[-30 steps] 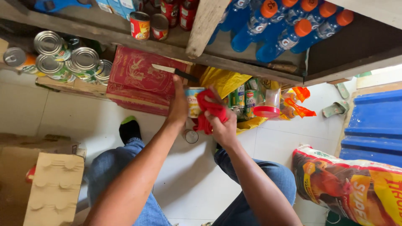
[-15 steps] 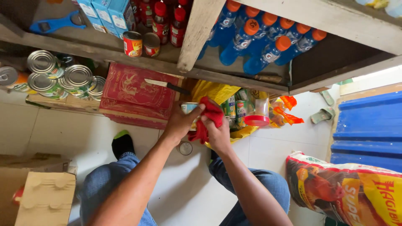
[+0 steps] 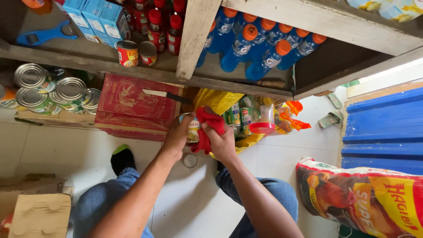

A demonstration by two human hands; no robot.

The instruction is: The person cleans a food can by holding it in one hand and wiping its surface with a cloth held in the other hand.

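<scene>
My left hand grips a small labelled tin can held out in front of me. My right hand presses a red cloth against the can's side and top. Both hands are low, just in front of a yellow plastic bag that holds more cans. Part of the can is hidden by the cloth and my fingers.
A red flat box with a knife on it lies to the left, beside stacked tins. A wooden shelf above carries blue bottles, red bottles and cartons. A printed sack and a blue corrugated sheet are on the right, a cardboard box at bottom left.
Both hands have lifted slightly and drawn together on the can; the red cloth has shifted over its top. My view has tilted up toward the shelf.
</scene>
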